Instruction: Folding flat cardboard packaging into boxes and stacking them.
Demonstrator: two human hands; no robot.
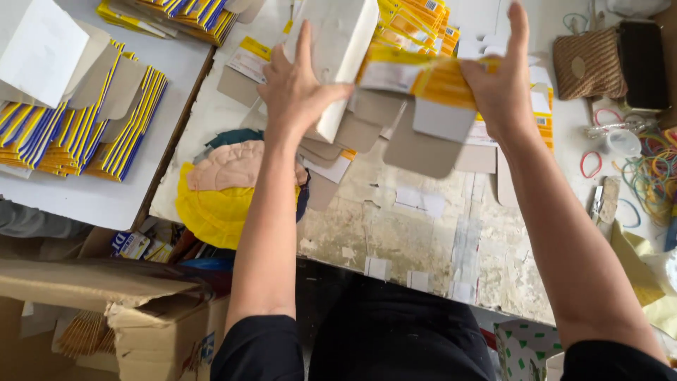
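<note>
Both forearms reach over the worn bench (395,233); left hand (296,88) fingers grip a white carton (345,42), right hand (502,77) fingers pinch a yellow flattened carton (423,77).

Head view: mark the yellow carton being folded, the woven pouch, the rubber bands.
yellow carton (430,81), head view, on its yellow face.
woven pouch (589,63), head view, mid body.
rubber bands (652,173), head view, tangled pile at right.

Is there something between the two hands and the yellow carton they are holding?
No. The left hand and right hand both touch the yellow carton directly, gripping its two ends above the table; nothing lies between.
</note>
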